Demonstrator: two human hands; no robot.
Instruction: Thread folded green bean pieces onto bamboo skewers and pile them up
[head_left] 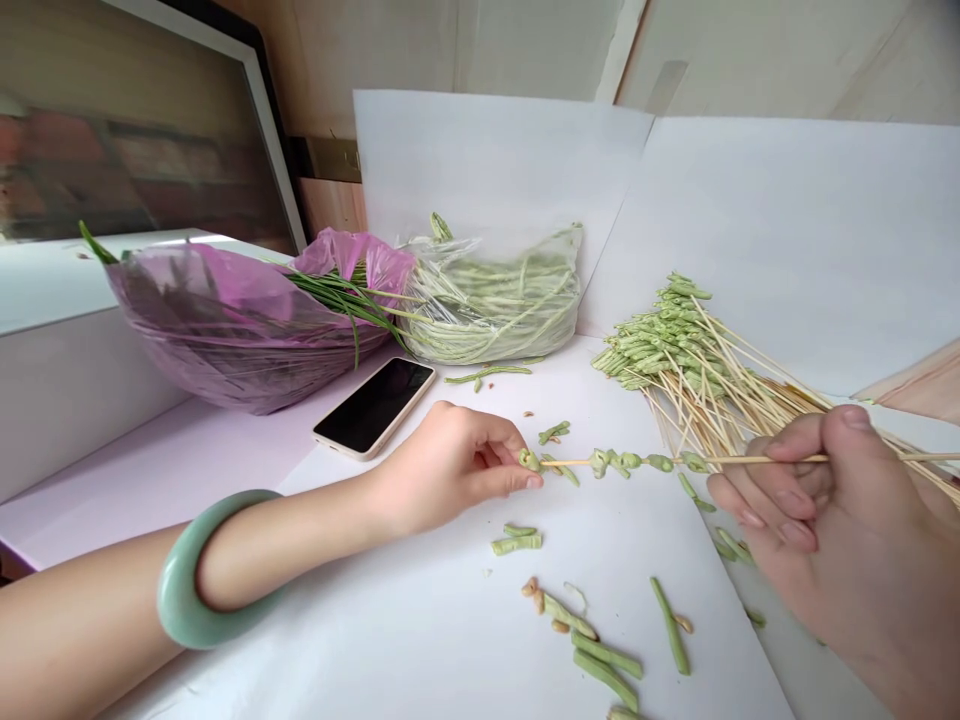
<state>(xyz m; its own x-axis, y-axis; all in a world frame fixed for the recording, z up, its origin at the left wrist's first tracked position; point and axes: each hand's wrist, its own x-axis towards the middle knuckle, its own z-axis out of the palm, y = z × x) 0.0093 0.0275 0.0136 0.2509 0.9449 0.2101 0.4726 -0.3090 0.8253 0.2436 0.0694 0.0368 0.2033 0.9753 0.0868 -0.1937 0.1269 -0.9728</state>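
In my right hand a thin wooden skewer lies nearly level, pinched between thumb and fingers. Several pieces of green long bean are threaded along it, with bare gaps between some of them. At the skewer's left end, the thumb and fingers of my left hand close on a knotted piece of bean. A pale green bangle circles my left wrist. Below the skewer, loose cut bean pieces and a few brownish seeds are scattered on white paper.
Behind my right hand, finished bean skewers lie in a heap. A clear bag of long beans and a purple bag of green stalks stand at the back. A phone rests left of centre; a framed glass panel leans behind.
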